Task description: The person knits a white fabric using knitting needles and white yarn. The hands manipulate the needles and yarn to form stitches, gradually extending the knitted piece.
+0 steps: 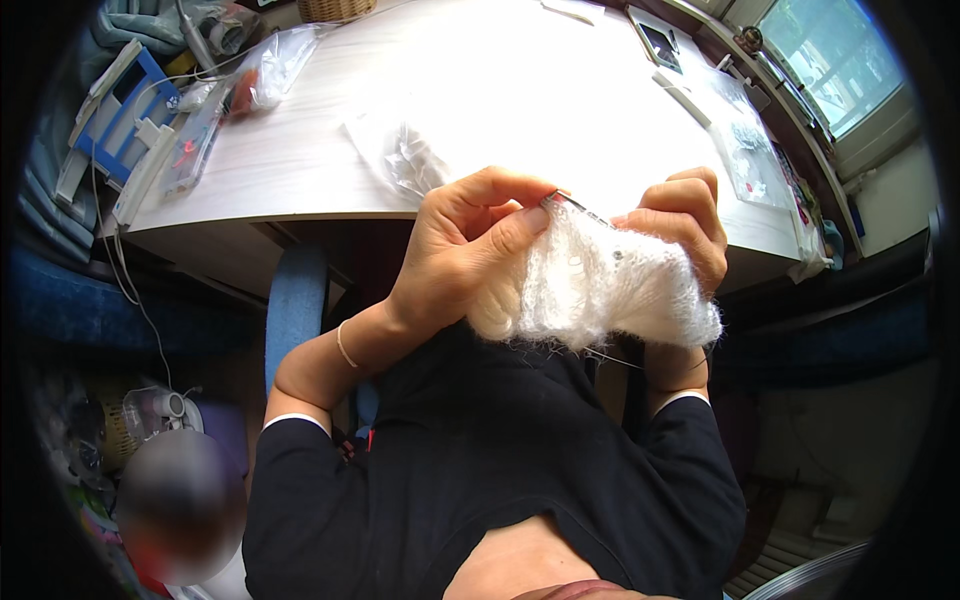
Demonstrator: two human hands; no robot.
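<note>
A fuzzy white knitted piece (592, 277) hangs between my two hands, in front of my dark shirt and near the desk's front edge. My left hand (480, 240) pinches its upper left corner between thumb and forefinger, by the tip of a thin metal knitting needle (581, 205). The needle runs along the top edge of the knitting, with stitches on it. My right hand (679, 217) is curled around the right end of the knitting, which hides part of its fingers. A thin cable or needle (616, 360) shows below the lower edge of the piece.
On the pale desk (300, 165) lies a crumpled clear plastic bag (409, 154) just beyond my left hand. At left are a blue rack (131, 112), a clear plastic box (193, 150) and cords. A phone (660, 45) and a flat clear package (750, 150) lie at right.
</note>
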